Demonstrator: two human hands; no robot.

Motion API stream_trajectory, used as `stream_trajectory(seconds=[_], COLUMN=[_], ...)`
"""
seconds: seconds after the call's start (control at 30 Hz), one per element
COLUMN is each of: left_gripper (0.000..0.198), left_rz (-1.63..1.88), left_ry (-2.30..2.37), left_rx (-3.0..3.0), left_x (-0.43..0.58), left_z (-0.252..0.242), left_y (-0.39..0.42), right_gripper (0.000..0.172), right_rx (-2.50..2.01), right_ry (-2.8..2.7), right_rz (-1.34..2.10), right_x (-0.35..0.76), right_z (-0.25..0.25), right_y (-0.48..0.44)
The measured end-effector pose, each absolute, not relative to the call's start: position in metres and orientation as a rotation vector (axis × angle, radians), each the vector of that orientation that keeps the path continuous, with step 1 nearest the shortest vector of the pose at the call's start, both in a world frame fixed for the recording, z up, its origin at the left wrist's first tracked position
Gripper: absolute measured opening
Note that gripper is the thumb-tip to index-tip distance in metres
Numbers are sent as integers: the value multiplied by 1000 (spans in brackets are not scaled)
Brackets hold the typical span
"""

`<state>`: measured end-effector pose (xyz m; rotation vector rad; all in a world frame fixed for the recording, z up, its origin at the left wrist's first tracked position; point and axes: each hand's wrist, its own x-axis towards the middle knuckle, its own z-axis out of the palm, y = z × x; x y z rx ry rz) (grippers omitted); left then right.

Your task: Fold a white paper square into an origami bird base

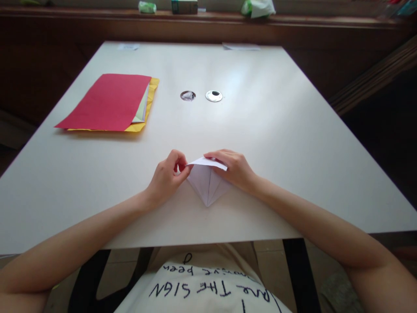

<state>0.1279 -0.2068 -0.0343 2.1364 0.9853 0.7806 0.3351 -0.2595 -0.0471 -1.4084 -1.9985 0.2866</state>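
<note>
Pinched at its left corner between thumb and finger of the left hand (167, 176), and gripped on the opposite side by the right hand (239, 169), whose fingers lie over the raised edge, a folded white paper (200, 182) occupies both grips; neither stands wide, though I cannot fully see the right thumb. I have it over a broad white table (309, 143), close to the near edge. Farther away to the left, well apart from the hands, a red sheet (107, 100) lies on yellow paper (152, 98), with a pale green sheet (140, 108) showing between them. Beyond the hands sit a round hole (188, 96) and, just beside it, a round cover (211, 98) with a dark opening. On the paper, I see the upper flap (206, 162) lifted and a crease running down to the point nearest the table edge. I judge the step in hand to be working a fold at that flap. To me, the next move calls for a steady left pinch while the right fingers align the edge before pressing.
</note>
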Motion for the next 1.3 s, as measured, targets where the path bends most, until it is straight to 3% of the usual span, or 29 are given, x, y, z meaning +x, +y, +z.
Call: stream_trajectory(seconds=[0.3, 0.57, 0.7, 1.17, 1.3], left_gripper=[15, 11, 12, 13, 22], left_rz=[758, 791, 807, 953, 905], left_ry=[988, 941, 919, 958, 872], left_rx=[2121, 1923, 1897, 1882, 1843], left_x=[130, 129, 128, 127, 127], left_z=[-34, -39, -39, -40, -37], left_y=[-206, -202, -202, -204, -205], right_gripper=[27, 34, 24, 20, 20], right_rx=[-1365, -1347, -1440, -1378, -1364], right_ry=[-2082, -1788, -1750, -1888, -1855], right_rz=[344, 746, 656, 392, 303], right_x=[336, 337, 336, 331, 330], right_z=[-46, -42, -39, -41, -39], right_y=[-258, -258, -261, -265, -266])
